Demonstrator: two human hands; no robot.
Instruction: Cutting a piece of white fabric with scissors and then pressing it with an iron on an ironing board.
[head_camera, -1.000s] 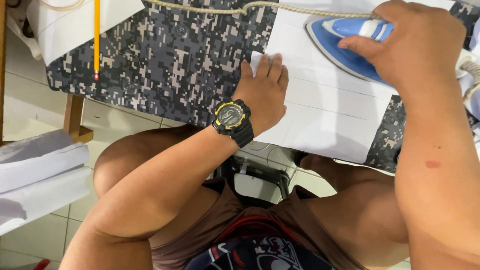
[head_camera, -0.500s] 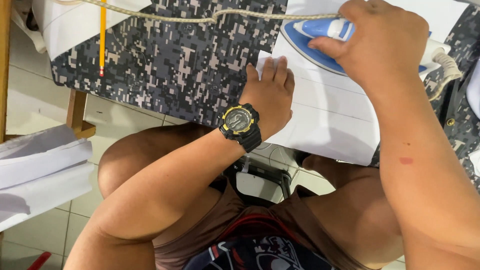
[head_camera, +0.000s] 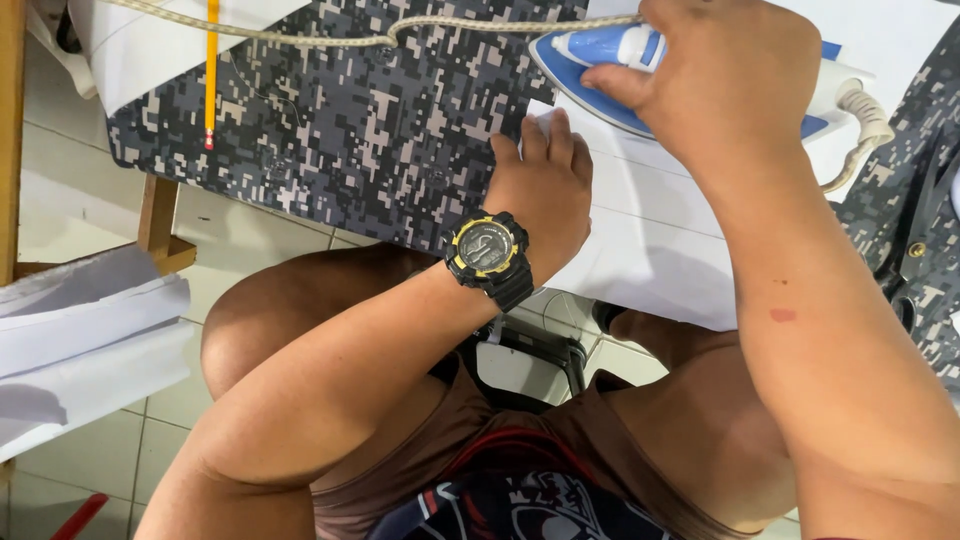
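At the far left of the frame I see white paper sheets (head_camera: 70, 340) piled up, with a wooden table leg (head_camera: 155, 215) above them. In the upper left, a yellow pencil (head_camera: 211, 65) lies on the camouflage cloth (head_camera: 370, 140) that covers the table. A pale braided cord (head_camera: 330, 35) runs across the top of that cloth.

Near the middle, my left hand (head_camera: 545, 195) lies flat on the edge of the white fabric (head_camera: 650, 250), fingers together and pressing it down. It grips nothing. A black and yellow watch (head_camera: 487, 255) sits on that wrist.

In the upper right, my right hand (head_camera: 735, 75) is wrapped tight around the handle of the blue and white iron (head_camera: 600, 70). The iron rests on the white fabric, just above my left fingertips. At the far right edge, dark scissors (head_camera: 915, 250) lie on the cloth.
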